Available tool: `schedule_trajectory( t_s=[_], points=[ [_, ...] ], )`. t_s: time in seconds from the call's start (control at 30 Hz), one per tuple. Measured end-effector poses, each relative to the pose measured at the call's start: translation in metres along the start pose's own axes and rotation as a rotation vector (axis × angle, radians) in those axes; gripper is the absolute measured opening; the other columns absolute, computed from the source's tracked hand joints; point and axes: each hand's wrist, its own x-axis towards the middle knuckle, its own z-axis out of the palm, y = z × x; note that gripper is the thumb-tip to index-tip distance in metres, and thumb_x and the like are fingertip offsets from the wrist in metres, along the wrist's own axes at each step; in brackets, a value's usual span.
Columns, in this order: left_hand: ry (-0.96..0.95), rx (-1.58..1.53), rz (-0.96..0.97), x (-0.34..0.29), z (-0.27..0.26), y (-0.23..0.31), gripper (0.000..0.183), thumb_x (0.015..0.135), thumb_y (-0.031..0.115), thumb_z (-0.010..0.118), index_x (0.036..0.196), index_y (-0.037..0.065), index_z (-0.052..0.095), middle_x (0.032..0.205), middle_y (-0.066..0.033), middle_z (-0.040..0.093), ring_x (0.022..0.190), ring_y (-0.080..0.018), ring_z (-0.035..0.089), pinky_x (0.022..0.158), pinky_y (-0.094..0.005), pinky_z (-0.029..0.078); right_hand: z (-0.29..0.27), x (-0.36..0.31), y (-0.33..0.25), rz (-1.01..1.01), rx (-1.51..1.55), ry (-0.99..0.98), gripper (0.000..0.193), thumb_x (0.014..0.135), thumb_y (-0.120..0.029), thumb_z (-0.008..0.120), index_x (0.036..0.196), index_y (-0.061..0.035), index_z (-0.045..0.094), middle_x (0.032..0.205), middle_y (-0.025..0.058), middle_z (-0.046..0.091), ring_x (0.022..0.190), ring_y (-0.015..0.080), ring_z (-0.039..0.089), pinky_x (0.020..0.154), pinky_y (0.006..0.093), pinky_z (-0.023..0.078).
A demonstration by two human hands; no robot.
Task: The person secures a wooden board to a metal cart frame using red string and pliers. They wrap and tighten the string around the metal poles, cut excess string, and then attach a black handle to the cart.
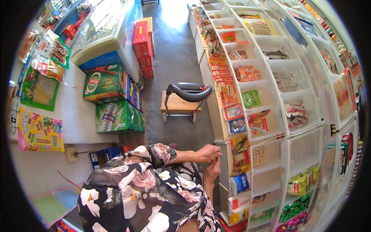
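Note:
My left hand (208,153) reaches across in front of me from a flowered sleeve, its fingers closed and bent. Close below it, my right hand (213,170) is raised with its fingertips pressed together, meeting the left hand's fingertips. Whatever they pinch, if anything, is too small to make out. Both hands are beside the shelf rack (249,149) of clear plastic bins. Nearest to them on the rack's edge hang red and yellow snack packets (240,154).
A small wooden trolley (181,102) with a black padded handle (189,92) stands in the aisle ahead. Green drink cartons (103,87) are stacked at left beside a chest freezer (101,33), with red boxes (142,46) beyond. Snack bags (41,129) hang on the left wall.

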Motion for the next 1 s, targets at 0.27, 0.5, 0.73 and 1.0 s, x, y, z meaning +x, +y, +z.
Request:
schedule_trajectory(
  t_s=[0.27, 0.5, 0.73, 1.0],
  points=[
    [0.154, 0.221, 0.075, 0.009, 0.008, -0.005, 0.025, 0.09, 0.023, 0.052, 0.085, 0.0, 0.06, 0.068, -0.0111, 0.063, 0.063, -0.0213, 0.064, 0.059, -0.0339, 0.05, 0.0, 0.003, 0.008, 0.001, -0.014, -0.058, 0.027, 0.094, -0.017, 0.047, 0.114, -0.0001, 0.056, 0.079, 0.0144, 0.063, 0.063, 0.0259, 0.061, 0.054, 0.0354, 0.047],
    [0.172, -0.143, -0.054, 0.019, 0.009, -0.009, 0.025, 0.09, 0.021, 0.051, 0.085, 0.0, 0.063, 0.07, -0.0071, 0.064, 0.063, -0.0146, 0.061, 0.058, -0.029, 0.05, -0.005, 0.009, 0.012, 0.211, 0.112, -0.19, 0.021, 0.092, -0.013, 0.047, 0.108, -0.0024, 0.057, 0.064, 0.0122, 0.058, 0.056, 0.0257, 0.059, 0.052, 0.0376, 0.046],
    [-0.021, -0.407, -0.115, 0.024, 0.005, -0.008, 0.02, 0.092, 0.018, 0.052, 0.088, 0.002, 0.063, 0.069, -0.0033, 0.062, 0.059, -0.0086, 0.056, 0.055, -0.0231, 0.048, -0.01, 0.014, 0.027, 0.03, -0.031, -0.173, 0.02, 0.093, -0.015, 0.047, 0.105, -0.0053, 0.059, 0.06, 0.0096, 0.056, 0.051, 0.0232, 0.056, 0.048, 0.0347, 0.044],
    [0.038, -0.417, -0.042, 0.042, 0.003, 0.001, 0.022, 0.093, 0.017, 0.052, 0.096, -0.002, 0.063, 0.078, -0.0049, 0.064, 0.07, -0.0094, 0.061, 0.063, -0.0216, 0.052, -0.003, 0.037, 0.044, -0.189, -0.172, 0.012, 0.021, 0.09, -0.007, 0.048, 0.108, -0.0052, 0.057, 0.073, 0.0092, 0.062, 0.062, 0.0271, 0.06, 0.053, 0.0377, 0.047]
  ],
)
